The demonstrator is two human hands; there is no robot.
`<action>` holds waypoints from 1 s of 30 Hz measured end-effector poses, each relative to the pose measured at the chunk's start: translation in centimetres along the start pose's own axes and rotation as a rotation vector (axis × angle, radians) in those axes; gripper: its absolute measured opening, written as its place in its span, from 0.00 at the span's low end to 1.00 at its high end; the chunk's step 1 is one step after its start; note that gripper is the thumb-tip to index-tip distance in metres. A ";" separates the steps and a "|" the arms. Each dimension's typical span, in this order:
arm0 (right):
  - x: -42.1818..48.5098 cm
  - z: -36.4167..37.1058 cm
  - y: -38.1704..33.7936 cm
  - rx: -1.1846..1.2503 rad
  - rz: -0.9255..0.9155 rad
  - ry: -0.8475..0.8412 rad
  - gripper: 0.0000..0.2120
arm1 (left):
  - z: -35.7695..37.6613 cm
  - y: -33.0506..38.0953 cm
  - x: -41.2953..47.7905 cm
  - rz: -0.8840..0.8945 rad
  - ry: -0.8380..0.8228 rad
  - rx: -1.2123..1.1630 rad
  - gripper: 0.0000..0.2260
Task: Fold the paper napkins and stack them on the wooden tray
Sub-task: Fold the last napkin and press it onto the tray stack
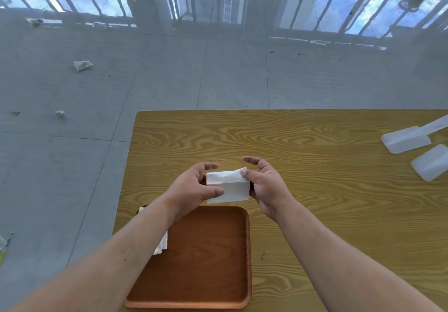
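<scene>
A white paper napkin [229,185], partly folded, is held just beyond the far edge of the wooden tray [208,260]. My left hand [191,188] pinches its left side, thumb on the lower flap. My right hand [265,185] pinches its right end, thumb on the upper corner, index finger stretched out above. A small stack of folded white napkins [163,245] lies in the tray's left part, mostly hidden by my left forearm.
The tray sits near the left front of a wood-grain table [315,146]. White plastic pieces [407,139] lie at the table's far right edge. Crumpled paper scraps [83,65] lie on the grey tiled floor to the left.
</scene>
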State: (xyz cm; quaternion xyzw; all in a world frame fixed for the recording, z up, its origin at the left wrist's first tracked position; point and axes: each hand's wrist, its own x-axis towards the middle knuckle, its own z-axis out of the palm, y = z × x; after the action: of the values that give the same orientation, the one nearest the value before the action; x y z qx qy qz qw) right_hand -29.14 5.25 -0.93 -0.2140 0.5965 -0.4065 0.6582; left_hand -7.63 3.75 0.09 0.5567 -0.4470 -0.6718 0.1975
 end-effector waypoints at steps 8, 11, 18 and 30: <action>-0.2 -0.6 -0.6 -0.174 -0.050 -0.043 0.08 | 0.3 -0.1 1.2 0.138 0.209 0.298 0.08; -0.6 -0.9 -0.5 -0.325 -0.112 -0.056 0.11 | 0.4 0.2 1.3 0.162 0.204 0.323 0.07; -0.2 -1.4 -0.3 -0.539 -0.152 -0.028 0.09 | 0.0 1.3 1.4 0.086 0.198 0.122 0.05; -0.2 -0.4 -1.0 -0.098 0.042 -0.161 0.09 | 0.5 1.1 0.6 -0.118 0.062 -0.143 0.10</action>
State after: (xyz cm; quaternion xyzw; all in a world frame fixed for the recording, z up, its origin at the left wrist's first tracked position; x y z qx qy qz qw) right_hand -29.80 4.88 -0.09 -0.2656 0.5651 -0.3442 0.7012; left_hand -8.50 2.86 0.61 0.5868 -0.3579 -0.6951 0.2106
